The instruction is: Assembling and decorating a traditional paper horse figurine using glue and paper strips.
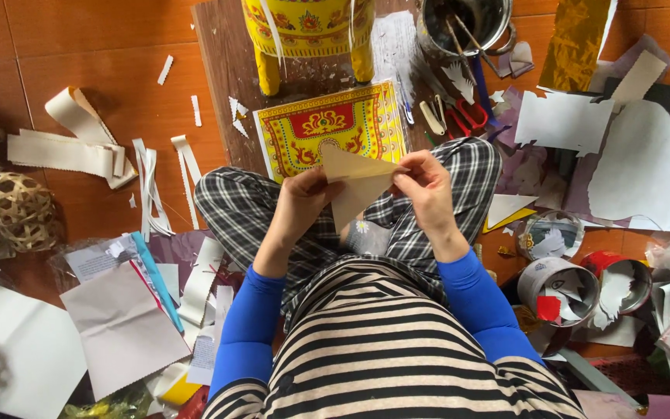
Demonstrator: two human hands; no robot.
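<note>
Both hands pinch a tan folded paper triangle (354, 185) over the lap: left hand (302, 203) on its left corner, right hand (426, 186) on its right edge. Uneven pulling could tear or crease it crooked.

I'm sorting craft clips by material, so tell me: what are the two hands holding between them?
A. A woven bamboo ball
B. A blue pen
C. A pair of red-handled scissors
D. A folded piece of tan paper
D: the left hand and the right hand both pinch a folded piece of tan paper that tapers to a point, held above the lap; the red-handled scissors lie on the board beyond.
</note>
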